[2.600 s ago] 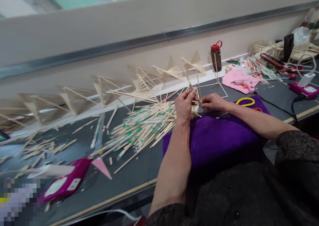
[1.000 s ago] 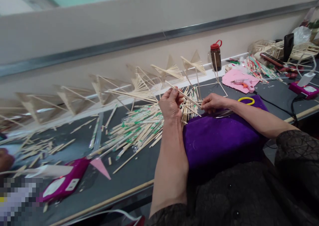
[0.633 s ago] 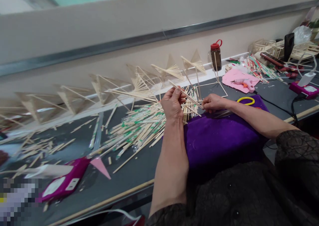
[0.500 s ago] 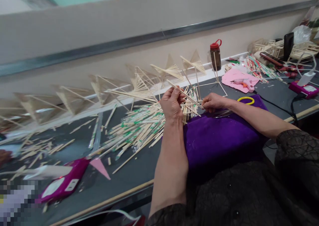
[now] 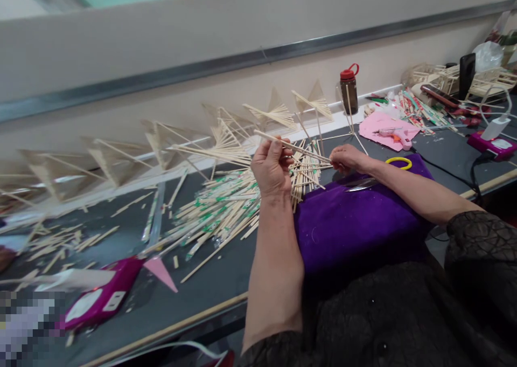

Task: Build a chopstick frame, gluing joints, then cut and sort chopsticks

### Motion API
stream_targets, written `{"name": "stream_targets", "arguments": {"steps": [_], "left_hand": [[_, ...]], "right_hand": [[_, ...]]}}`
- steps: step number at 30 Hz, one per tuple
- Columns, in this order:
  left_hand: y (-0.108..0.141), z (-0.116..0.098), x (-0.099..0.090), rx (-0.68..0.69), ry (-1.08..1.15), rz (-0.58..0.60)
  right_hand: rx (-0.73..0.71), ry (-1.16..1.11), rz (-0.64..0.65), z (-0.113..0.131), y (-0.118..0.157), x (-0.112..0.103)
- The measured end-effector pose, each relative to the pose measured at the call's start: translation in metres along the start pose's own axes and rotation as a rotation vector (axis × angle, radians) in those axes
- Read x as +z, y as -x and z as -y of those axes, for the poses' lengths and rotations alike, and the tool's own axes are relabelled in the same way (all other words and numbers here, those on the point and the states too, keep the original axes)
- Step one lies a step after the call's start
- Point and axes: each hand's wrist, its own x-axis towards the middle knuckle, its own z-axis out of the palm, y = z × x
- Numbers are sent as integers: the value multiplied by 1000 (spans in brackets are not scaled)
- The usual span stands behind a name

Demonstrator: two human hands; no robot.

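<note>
My left hand (image 5: 271, 167) is closed on thin wooden chopsticks (image 5: 310, 153), whose one end sticks out past the fingers. At their other end my right hand (image 5: 346, 158) pinches the tips. How many sticks I hold, I cannot make out. Below the right forearm lie scissors (image 5: 399, 163) with a yellow handle, their blades resting on a purple cloth (image 5: 351, 221). Beneath and left of my left hand spreads a pile of chopsticks (image 5: 226, 200), many in clear wrappers with green print.
Twisted stick models (image 5: 226, 140) line the wall. A brown bottle (image 5: 349, 95) with red lid stands behind. A pink glue gun (image 5: 393, 135) rests on pink paper (image 5: 375, 122). Magenta power strips (image 5: 121, 286) with cables lie at left and right. Part of another person's hand (image 5: 6, 258) shows far left.
Both hands have risen slightly, the left also shifting left. The held chopsticks lie flatter, and more of their left end shows beyond my left hand. More of the scissor blades is visible.
</note>
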Motion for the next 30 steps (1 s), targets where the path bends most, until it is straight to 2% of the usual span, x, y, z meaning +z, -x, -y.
{"name": "stream_targets", "arguments": {"steps": [3,8,12,16,18,20,22,23,27,30], "left_hand": [[-3,0,-3,7,-20,-44],[-11,-1,-11,40,-46,-118],[-18,2,-19,13,-37,-179],[-21,5,-22,-5,19,-221],[-21,5,-22,-17,38,-244],[-20,4,-21,-39,47,-263],[-19,3,-20,-62,62,-276],[-19,3,-20,-73,72,-279],[-16,4,-17,-109,93,-266],[-14,9,-14,-108,65,-238]], "right_hand": [[-27,40,-27,-1,-1,-1],[19,154,-104,-4,-6,-8],[17,214,-121,-4,-11,-16],[1,509,-80,-3,-9,-15],[-89,651,-75,-4,-7,-11],[-257,717,-66,-7,-5,-7],[-387,704,-38,-9,-4,-4],[-397,654,-14,-10,-4,-4],[-253,388,103,-12,-3,-5],[-205,245,130,-12,-2,-5]]}}
